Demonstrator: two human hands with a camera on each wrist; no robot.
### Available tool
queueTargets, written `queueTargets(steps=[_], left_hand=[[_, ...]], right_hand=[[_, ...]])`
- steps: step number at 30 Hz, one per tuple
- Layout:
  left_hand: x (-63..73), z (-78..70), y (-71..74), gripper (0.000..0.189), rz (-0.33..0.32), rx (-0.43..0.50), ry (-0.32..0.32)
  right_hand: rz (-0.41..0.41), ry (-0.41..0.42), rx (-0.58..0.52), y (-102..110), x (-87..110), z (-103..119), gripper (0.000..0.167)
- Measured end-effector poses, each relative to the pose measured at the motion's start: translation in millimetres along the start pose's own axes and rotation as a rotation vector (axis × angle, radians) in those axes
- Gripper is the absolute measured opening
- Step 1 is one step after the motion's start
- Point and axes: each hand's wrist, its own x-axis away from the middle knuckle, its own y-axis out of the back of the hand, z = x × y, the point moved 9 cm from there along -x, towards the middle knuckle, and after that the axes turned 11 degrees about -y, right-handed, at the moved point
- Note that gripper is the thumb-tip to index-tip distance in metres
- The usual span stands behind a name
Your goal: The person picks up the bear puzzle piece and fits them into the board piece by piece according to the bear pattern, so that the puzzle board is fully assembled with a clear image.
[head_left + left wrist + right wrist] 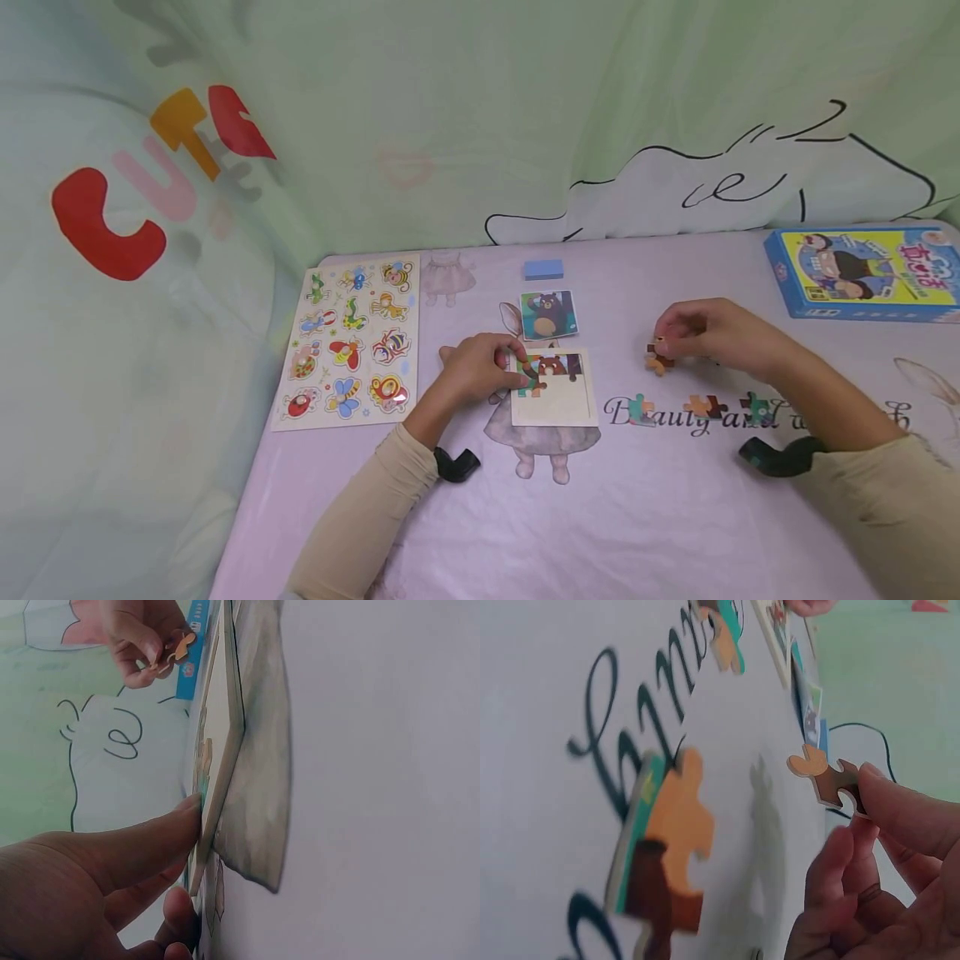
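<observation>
At the left edge of a small wooden puzzle board (558, 404), my left hand (483, 362) holds it with the thumb on top and the fingers curled by the edge. Fitted pieces showing a bear's head (552, 364) fill the board's upper and left parts. My right hand (720, 333) pinches a brown and orange jigsaw piece (829, 780) between thumb and fingers, off to the board's right and raised above the cloth. Below that hand lie loose pieces: a teal and orange piece (641, 408), an orange and brown piece (705, 406) and a dark green piece (757, 408).
Above the board lies a bear picture card (550, 315), with a blue block (543, 269) behind it. An insect picture board (322, 419) is at the left. At the back right sits a colourful box (862, 275). Printed cloth covers the table, and a curtain (450, 125) hangs behind.
</observation>
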Motion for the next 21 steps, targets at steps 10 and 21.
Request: queueTargets(steps=[10, 21], left_hand=[[-0.4, 0.8, -1.1, 0.020, -0.001, 0.002, 0.003], [-0.4, 0.5, -0.3, 0.021, -0.002, 0.003, 0.010]], right_hand=[[0.054, 0.045, -0.061, -21, 0.5, 27, 0.023], [0.143, 0.030, -0.123, -49, -5.4, 46, 0.028]])
